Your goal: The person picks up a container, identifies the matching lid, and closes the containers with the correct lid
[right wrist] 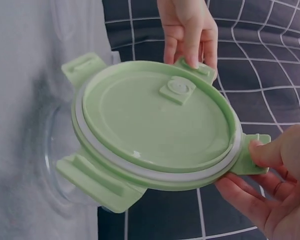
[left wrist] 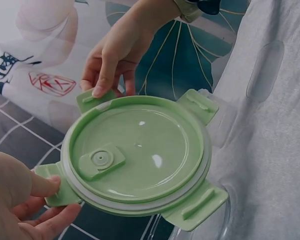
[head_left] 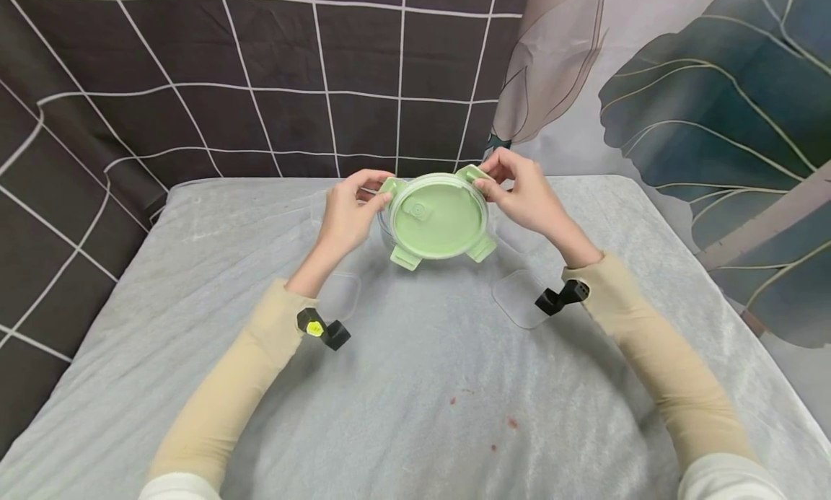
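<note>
Nearest the camera, at the lower edge, white sleeves [head_left: 178, 487] in loose cloth, then snug beige sleeves [head_left: 217, 392] with fine wrinkles, and over the wrists hard-edged, blocky black cameras [head_left: 337, 335]. Farther off, above the far part of the tabletop [head_left: 415, 341], a round green lid [head_left: 441, 229] of smooth, glossy plastic, held up and tilted, top face toward the head camera. Left hand [head_left: 347, 215] narrowed to a pinch on one flat lid tab, thumb on top, fingers beneath; right hand [head_left: 522, 193] in a matching pinch on another tab. Two other tabs [head_left: 482, 248] free, squarish, each with a raised ridge, sticking out from the near edge. Around the rim, a pale, slightly cloudy band; on the top face, off centre, a small round plug [left wrist: 101, 159] set in a raised rectangular patch. Behind and below the lid, a clear bowl [right wrist: 65, 182] with curved walls, mostly hidden; impossible to tell from these views whether touching the lid, or whether glass or plastic. Flat on the cloth, thin see-through sheets [head_left: 522, 299] with rounded corners, one near each wrist. Over the tabletop, grey, plush cloth with soft creases and a few reddish spots [head_left: 512, 422]. Behind, a dark curtain [head_left: 357, 60] with a white grid, beside a pale curtain [head_left: 733, 125] printed with big teal leaves.
</note>
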A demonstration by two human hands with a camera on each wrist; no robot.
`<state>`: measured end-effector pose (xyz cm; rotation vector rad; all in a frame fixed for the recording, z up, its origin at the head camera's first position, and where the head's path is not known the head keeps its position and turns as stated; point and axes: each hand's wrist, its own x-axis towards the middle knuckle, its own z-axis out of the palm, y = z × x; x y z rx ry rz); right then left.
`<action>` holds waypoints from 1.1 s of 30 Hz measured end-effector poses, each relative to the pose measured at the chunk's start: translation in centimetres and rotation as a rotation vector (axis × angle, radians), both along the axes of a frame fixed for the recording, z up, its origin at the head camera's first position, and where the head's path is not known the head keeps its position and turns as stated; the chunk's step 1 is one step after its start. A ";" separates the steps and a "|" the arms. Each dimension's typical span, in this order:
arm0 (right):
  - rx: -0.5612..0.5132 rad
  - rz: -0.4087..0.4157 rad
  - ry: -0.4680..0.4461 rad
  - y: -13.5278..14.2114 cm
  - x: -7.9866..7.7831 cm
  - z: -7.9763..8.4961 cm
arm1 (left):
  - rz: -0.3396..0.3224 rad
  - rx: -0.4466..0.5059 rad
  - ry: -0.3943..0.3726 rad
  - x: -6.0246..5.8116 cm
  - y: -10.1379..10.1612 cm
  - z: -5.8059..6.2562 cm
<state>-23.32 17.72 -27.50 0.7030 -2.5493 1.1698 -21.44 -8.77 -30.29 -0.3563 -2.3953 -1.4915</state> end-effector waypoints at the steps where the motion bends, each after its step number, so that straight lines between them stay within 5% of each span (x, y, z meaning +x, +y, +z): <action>1: -0.002 -0.007 0.017 0.0 0.0 0.2 | 0.005 0.005 0.011 -0.1 0.0 0.1; 9: 0.006 -0.071 0.135 -0.2 -0.5 0.9 | 0.039 0.054 0.075 -0.9 0.4 0.6; 22: -0.047 -0.068 0.184 -0.5 -1.0 2.5 | 0.070 0.108 0.145 -1.7 0.5 2.3; 33: -0.017 -0.003 0.339 -0.8 -2.3 1.1 | 0.108 0.048 0.213 -2.3 0.0 1.8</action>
